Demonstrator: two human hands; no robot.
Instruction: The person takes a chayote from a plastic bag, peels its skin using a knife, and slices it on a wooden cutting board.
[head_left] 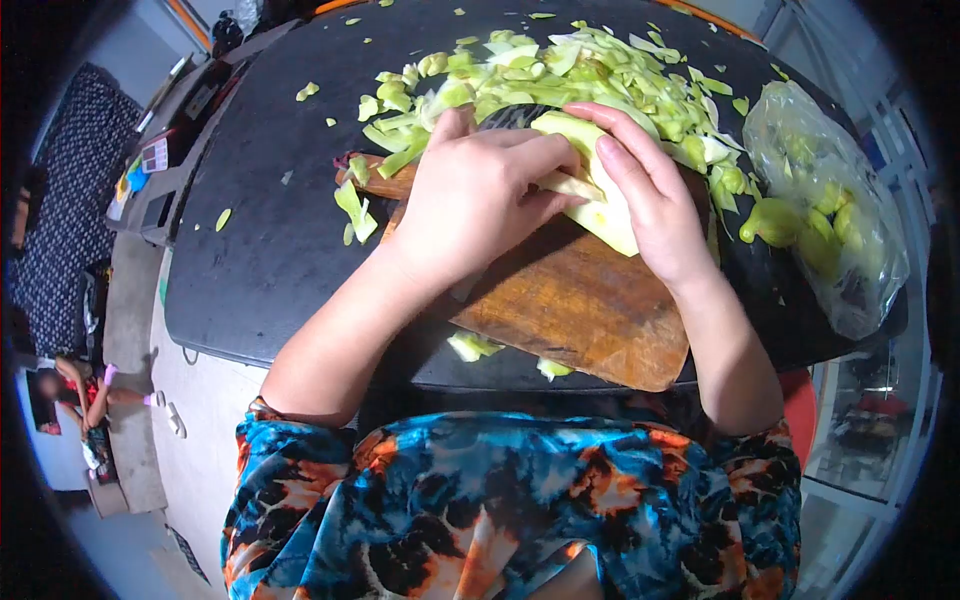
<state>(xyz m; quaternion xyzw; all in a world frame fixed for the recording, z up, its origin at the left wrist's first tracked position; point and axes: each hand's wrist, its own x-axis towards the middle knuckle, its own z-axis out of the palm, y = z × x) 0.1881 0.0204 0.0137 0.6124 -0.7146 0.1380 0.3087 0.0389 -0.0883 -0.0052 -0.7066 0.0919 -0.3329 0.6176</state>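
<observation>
My right hand (652,195) grips a peeled, pale green chayote (610,225) from its right side, fingers over the top and thumb on its near face. It is held above a wooden cutting board (585,300). Reaching in from the left, my left hand (490,190) is closed in a pinch on a pale strip (568,185) at the middle of the chayote. Whether the strip is still attached I cannot tell. A dark, shiny thing (515,116) shows partly behind my left hand; its kind is hidden. Green peelings (560,70) are heaped just beyond both hands.
The black table (270,220) carries scattered peel scraps. At its right lies a clear plastic bag (860,270) with several green chayotes (820,240). Two scraps (470,346) lie by the near edge. Another person (85,400) sits far off at the left.
</observation>
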